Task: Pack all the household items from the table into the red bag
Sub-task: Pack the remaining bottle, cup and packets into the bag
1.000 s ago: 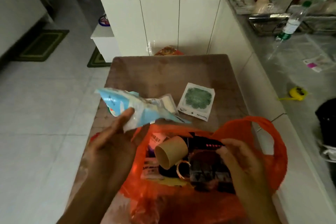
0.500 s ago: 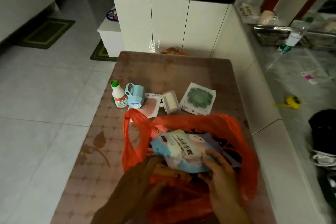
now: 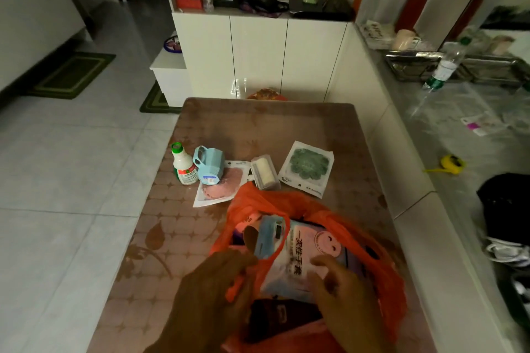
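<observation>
Slippage is the main risk here. The pale blue packet point(image 3: 298, 255) lies on top of the load in the mouth of the red bag point(image 3: 381, 275), which sits at the 6 o'clock end of the table point(image 3: 272, 126). The right hand point(image 3: 344, 292) rests on the packet with fingers loosely spread, pressing rather than gripping. The left hand point(image 3: 212, 292) pinches the thin rim at about 7 o'clock; whether it holds tightly I cannot tell. If that rim slackens, the packet could slide out over it, and hard pressing might tear the film.

Five items wait unpacked toward 12 o'clock: a green-capped bottle point(image 3: 183, 166), a blue holder point(image 3: 209, 165), a pink sachet point(image 3: 220, 189), a lint roller point(image 3: 265, 172) and a green-print sachet point(image 3: 308, 167). The bottle stands near the table's left edge, so a careless reach could knock it off.
</observation>
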`<act>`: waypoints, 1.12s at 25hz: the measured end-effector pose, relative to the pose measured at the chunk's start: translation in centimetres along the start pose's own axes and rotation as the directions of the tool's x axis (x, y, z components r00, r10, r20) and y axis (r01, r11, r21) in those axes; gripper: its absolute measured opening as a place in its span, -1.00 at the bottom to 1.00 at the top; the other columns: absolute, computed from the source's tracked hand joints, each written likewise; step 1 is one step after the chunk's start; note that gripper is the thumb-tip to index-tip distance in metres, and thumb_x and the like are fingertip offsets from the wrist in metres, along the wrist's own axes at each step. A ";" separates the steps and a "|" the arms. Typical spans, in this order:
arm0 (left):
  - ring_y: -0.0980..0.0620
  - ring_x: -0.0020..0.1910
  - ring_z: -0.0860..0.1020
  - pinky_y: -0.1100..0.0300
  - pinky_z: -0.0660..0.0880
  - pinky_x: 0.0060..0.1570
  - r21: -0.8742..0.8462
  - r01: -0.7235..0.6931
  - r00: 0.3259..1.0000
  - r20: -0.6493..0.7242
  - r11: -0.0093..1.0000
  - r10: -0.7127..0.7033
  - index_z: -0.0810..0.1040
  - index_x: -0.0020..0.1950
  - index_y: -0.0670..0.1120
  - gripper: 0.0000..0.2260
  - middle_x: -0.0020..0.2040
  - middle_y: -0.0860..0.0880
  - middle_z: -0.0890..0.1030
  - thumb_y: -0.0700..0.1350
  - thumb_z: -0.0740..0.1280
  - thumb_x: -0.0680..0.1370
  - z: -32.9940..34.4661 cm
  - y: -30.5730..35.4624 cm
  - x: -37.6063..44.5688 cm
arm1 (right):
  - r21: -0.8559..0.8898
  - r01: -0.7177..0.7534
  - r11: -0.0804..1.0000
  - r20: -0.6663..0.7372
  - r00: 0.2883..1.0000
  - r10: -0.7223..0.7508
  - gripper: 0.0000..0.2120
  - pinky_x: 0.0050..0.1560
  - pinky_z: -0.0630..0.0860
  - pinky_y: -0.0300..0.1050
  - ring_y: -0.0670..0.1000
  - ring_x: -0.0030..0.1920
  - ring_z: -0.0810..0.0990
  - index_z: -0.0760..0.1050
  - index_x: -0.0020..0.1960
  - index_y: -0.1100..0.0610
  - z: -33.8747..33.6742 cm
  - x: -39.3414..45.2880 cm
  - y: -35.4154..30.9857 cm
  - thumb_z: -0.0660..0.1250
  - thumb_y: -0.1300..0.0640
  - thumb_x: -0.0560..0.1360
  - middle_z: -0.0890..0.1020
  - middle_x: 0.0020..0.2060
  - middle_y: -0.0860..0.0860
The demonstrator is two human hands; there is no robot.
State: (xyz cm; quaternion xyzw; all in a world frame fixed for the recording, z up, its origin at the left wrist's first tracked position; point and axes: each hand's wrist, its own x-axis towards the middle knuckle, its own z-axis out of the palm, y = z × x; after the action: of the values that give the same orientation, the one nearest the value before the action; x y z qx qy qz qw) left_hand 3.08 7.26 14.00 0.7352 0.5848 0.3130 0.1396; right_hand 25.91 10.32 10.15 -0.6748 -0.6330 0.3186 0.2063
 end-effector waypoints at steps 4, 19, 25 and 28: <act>0.10 0.30 0.30 0.00 0.35 0.28 0.115 0.166 0.986 0.007 0.979 -0.168 0.34 0.41 0.08 -0.30 0.39 0.05 0.37 0.27 0.42 0.34 0.7 -1.5 2.9 | -0.400 0.239 0.885 0.088 0.971 -0.222 -0.61 0.20 0.46 -0.21 -0.11 0.27 0.49 0.44 0.36 -0.05 1.0 1.8 -1.1 0.29 -0.04 0.55 0.53 0.30 -0.10; 0.10 -0.45 0.60 0.40 0.50 -0.47 -0.546 0.609 0.648 -0.078 0.576 -0.758 0.61 -0.25 0.09 -0.53 -0.39 -0.07 0.65 -0.51 0.27 0.40 -1.8 -7.5 4.6 | -0.270 -0.138 0.953 0.200 0.960 0.195 -0.16 0.25 0.40 0.15 0.23 0.35 0.36 -0.03 0.57 0.04 13.2 27.9 -5.2 0.40 0.02 0.46 0.30 0.44 0.15; -0.13 -0.55 0.50 0.18 0.44 -0.57 -0.783 0.545 0.630 0.146 0.300 -0.763 0.57 -0.36 -0.16 -0.54 -0.52 -0.28 0.52 -0.64 0.07 0.33 -4.1 -9.3 3.9 | -0.246 -0.184 0.952 0.102 0.971 0.214 -0.25 0.01 0.53 0.08 0.21 0.15 0.56 0.15 0.45 0.06 15.9 30.4 -1.8 0.46 0.00 0.40 0.53 0.26 0.19; -0.15 -0.55 0.50 0.17 0.43 -0.58 -0.796 0.541 0.635 0.175 0.272 -0.752 0.59 -0.35 -0.15 -0.52 -0.51 -0.29 0.53 -0.65 0.07 0.32 -3.2 -8.9 4.0 | -0.266 -0.152 0.952 0.193 0.959 0.207 -0.03 0.16 0.46 0.11 0.22 0.30 0.46 0.05 0.53 0.04 14.0 31.5 -1.3 0.53 -0.09 0.30 0.40 0.40 0.17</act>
State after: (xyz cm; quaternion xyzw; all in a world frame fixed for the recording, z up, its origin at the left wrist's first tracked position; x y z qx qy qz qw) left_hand -5.30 13.05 12.54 0.2407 0.6406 0.5362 0.4942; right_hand 15.18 39.76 -4.29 -0.7111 -0.6224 0.3266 0.0195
